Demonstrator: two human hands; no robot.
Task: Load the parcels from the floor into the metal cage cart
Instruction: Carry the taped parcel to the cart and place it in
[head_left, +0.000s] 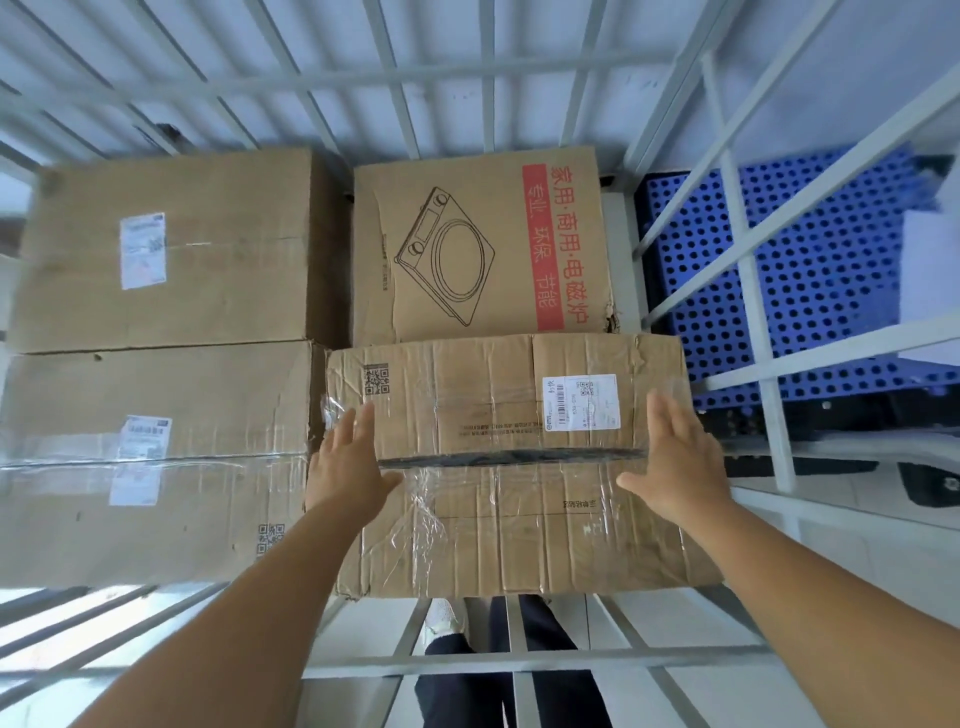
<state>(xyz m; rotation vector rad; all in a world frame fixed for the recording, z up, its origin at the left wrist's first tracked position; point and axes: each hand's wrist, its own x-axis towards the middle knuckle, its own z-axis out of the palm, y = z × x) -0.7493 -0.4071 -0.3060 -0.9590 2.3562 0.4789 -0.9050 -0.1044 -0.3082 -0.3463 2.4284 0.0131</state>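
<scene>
Inside the white metal cage cart (748, 291) lie several cardboard parcels. A taped, creased parcel (509, 499) with a white label sits at the near right. My left hand (348, 462) lies flat on its left end with straight fingers. My right hand (680, 457) lies flat on its right end, fingers straight too. Behind it is a box printed with an induction cooker and red lettering (483, 249). Two large plain boxes fill the left side, one far (171, 249) and one near (150, 462).
A blue perforated plastic pallet (831, 270) lies on the floor beyond the cart's right bars. The cart's near bars (519, 660) cross below the parcel, with my legs and a shoe (441, 618) visible through them. Pale floor tiles show at the right.
</scene>
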